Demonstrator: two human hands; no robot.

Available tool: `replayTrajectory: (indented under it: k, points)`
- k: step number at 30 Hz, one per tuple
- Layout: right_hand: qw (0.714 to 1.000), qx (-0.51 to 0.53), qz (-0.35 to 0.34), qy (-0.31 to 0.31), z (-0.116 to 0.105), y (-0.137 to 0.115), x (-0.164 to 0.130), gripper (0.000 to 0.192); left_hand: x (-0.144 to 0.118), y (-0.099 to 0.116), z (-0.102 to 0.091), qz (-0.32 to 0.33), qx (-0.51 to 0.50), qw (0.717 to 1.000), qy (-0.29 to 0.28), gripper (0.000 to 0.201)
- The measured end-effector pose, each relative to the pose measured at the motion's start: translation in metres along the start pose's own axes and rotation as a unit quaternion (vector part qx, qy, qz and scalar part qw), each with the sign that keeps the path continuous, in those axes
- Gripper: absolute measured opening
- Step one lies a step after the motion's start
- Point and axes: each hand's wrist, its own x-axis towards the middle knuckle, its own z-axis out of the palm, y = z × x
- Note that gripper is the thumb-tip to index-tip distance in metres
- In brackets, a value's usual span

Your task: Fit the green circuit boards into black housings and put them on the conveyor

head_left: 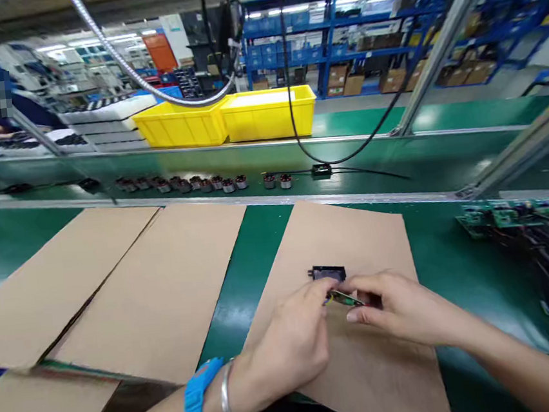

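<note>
Two yellow bins (pixel 270 119) stand side by side beyond one cardboard sheet (pixel 378 377), on which one black case (pixel 328 272) lies. Just before the case, the right hand (pixel 400 305) pinches one circuit board (pixel 345 299), thin, green and tilted; the left hand (pixel 292 339) curls at its yellow-wired end, grip hidden.

Shows plain tan on the right cardboard (pixel 354 230), green on the circuit board (pixel 345 299), black on the case (pixel 327 273), yellow on far bins (pixel 271 119), blue on the near wristband (pixel 199 398).
</note>
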Motion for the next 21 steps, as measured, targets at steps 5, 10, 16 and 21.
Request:
replayTrajectory:
  k: [5, 10, 16, 21]
  points:
    - [0.994, 0.055, 0.047, 0.082, -0.006, 0.025, 0.002, 0.018, 0.028, 0.005, -0.031, -0.085, 0.011, 0.993, -0.087, 0.028]
    - [0.985, 0.146, 0.0, 0.097, 0.005, 0.03, 0.009, 0.013, 0.046, -0.008, -0.02, -0.111, 0.027, 0.993, -0.03, 0.019]
    - [0.957, -0.153, 0.006, 0.248, 0.016, 0.009, 0.034, 0.023, 0.063, -0.02, 0.004, -0.117, 0.102, 0.988, 0.01, 0.014]
    - [0.92, -0.354, -0.052, 0.159, 0.009, 0.002, 0.041, 0.035, 0.075, -0.025, -0.002, -0.118, 0.081, 0.988, -0.054, 0.01]
